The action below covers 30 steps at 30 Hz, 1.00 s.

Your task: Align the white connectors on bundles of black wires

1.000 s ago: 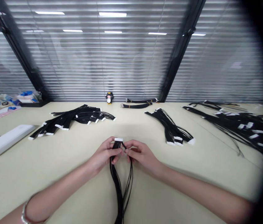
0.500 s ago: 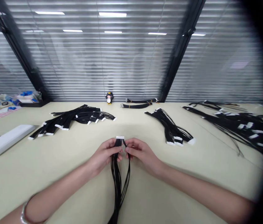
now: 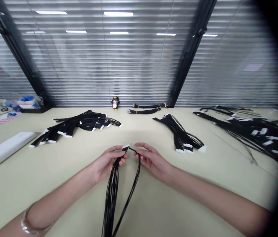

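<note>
Beige table (image 3: 55, 184); black cable bundles (image 3: 80, 123)

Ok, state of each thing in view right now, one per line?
Left hand: pinching the wire harness near its connector.
Right hand: pinching a few wires split off to the side.
Wire harness: fanned into two strands, connector raised.
Left harness pile: lying loose on table.
Middle harness pile: lying loose.
Penguin figure: upright.

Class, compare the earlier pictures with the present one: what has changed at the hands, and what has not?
The right hand has drawn a few wires away rightward from the black wire bundle, widening the split. The left hand still pinches the bundle below its white connector. The wire piles on the table lie unchanged.
</note>
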### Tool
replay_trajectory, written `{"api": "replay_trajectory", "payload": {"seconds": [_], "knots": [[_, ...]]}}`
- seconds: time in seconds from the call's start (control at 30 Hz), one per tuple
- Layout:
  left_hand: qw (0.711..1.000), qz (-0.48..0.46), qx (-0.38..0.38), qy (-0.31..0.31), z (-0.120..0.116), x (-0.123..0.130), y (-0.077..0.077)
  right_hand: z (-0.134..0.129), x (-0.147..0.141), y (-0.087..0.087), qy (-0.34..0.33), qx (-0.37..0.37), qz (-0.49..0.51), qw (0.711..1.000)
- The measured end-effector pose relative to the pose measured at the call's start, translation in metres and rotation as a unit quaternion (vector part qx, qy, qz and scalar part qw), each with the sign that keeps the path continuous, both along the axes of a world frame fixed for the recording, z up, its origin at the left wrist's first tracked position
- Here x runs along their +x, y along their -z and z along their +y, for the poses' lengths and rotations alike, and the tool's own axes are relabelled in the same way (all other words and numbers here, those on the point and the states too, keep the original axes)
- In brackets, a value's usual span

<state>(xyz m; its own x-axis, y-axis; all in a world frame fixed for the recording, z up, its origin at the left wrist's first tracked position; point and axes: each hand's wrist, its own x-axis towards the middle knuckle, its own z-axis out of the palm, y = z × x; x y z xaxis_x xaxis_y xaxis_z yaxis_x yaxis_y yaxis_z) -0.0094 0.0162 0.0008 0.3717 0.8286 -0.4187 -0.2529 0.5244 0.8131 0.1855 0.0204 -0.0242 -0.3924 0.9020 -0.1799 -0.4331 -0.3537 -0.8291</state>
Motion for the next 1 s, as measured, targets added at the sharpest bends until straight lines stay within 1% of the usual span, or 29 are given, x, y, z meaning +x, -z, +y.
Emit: {"api": "replay_trajectory", "payload": {"seconds": [0.37, 0.5, 0.6, 0.67, 0.77, 0.83, 1.0], "knots": [[1.000, 0.007, 0.000, 0.009, -0.001, -0.002, 0.001, -0.001, 0.000, 0.000, -0.021, 0.026, -0.013, 0.999], [0.999, 0.016, 0.033, 0.022, -0.005, 0.000, 0.001, -0.003, -0.001, -0.002, -0.048, 0.078, -0.030, 0.995], [0.996, 0.039, 0.067, 0.038, -0.008, 0.002, 0.004, -0.005, -0.002, -0.001, -0.052, 0.122, -0.073, 0.988], [0.993, 0.057, 0.093, 0.041, -0.009, 0.004, 0.006, -0.007, -0.003, -0.001, -0.055, 0.158, -0.114, 0.979], [0.989, 0.074, 0.124, 0.030, -0.010, 0.006, 0.009, -0.011, -0.006, -0.001, -0.068, 0.205, -0.171, 0.961], [0.987, 0.082, 0.132, 0.030, -0.011, 0.007, 0.009, -0.013, -0.007, -0.001, -0.078, 0.215, -0.191, 0.955], [0.986, 0.092, 0.133, 0.028, -0.012, 0.007, 0.009, -0.014, -0.009, 0.000, -0.072, 0.214, -0.194, 0.955]]}}
